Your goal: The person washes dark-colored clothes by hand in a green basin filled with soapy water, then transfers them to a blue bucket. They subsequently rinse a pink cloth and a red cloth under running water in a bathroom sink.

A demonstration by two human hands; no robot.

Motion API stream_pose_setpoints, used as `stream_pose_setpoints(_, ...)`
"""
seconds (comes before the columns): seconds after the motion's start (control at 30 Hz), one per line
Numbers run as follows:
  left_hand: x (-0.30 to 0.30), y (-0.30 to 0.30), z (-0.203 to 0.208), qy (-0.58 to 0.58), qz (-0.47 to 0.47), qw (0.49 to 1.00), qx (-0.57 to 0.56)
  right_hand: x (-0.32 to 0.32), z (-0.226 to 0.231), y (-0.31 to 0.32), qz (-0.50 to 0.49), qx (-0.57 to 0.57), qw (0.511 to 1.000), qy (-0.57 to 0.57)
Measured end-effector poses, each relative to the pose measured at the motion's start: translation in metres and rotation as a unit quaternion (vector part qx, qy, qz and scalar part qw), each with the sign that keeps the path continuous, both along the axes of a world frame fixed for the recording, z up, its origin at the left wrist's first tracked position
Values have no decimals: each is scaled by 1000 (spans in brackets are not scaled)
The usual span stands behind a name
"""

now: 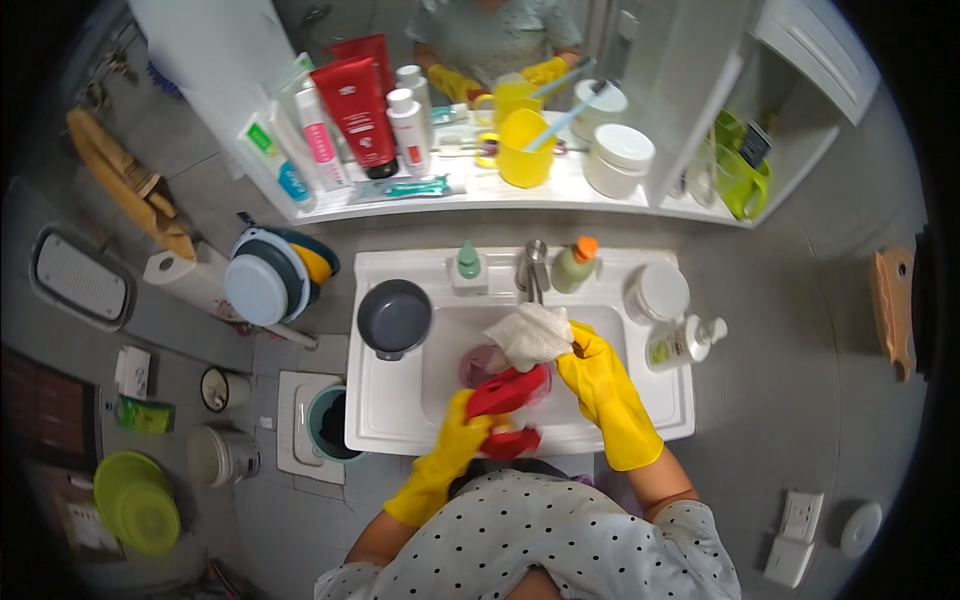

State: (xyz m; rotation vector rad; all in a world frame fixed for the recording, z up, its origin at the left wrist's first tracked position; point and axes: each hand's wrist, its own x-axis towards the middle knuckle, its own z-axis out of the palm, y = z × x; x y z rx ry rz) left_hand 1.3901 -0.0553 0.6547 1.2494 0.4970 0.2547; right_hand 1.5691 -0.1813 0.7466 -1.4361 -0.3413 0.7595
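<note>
In a yellow rubber glove, my left hand [455, 440] is closed on a bright red item [506, 390] over the front of the sink [385, 415]. A second red part shows below its fingers; motion blur keeps me from telling what the item is. My right hand [600, 385], gloved in yellow too, grips a crumpled white cloth [530, 336] below the tap [536, 268]. Beneath the cloth and the red item lies something pinkish [480, 368] in the basin, partly covered.
A dark grey pot [394, 318] stands on the sink's left ledge. Along the back are a green-topped dispenser [468, 265] and an orange-capped bottle [575, 265]. A white jar [658, 292] and pump bottle [682, 343] sit at right. A shelf [580, 203] with toiletries overhangs the back.
</note>
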Motion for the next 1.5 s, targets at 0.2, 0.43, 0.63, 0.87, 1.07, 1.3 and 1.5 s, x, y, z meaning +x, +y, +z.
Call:
stream_pose_setpoints(0.2, -100, 75, 21, 119, 218, 969, 0, 34, -14, 113, 150, -150, 955, -207)
stream_pose_setpoints(0.43, -154, 129, 52, 246, 192, 886, 343, 41, -72, 323, 237, 20, 952, -191)
stream_pose_setpoints(0.63, -163, 160, 28, 308, 99, 801, 503, 90, -161, 431, 302, -299, 788, -445)
stream_pose_setpoints(0.87, -114, 189, -45, 194, -36, 720, 665, 73, -172, 396, 292, -260, 712, -582)
stream_pose_setpoints(1.07, -98, 200, -137, 114, -88, 687, 712, 87, -135, 354, 228, -198, 701, -646)
stream_pose_setpoints(1.3, -75, 210, -101, 67, -172, 741, 646, 31, -110, 248, 101, -283, 787, -538)
stream_pose_setpoints(1.5, -63, 192, -48, 62, -52, 804, 590, 19, -132, 196, 138, -364, 915, 106)
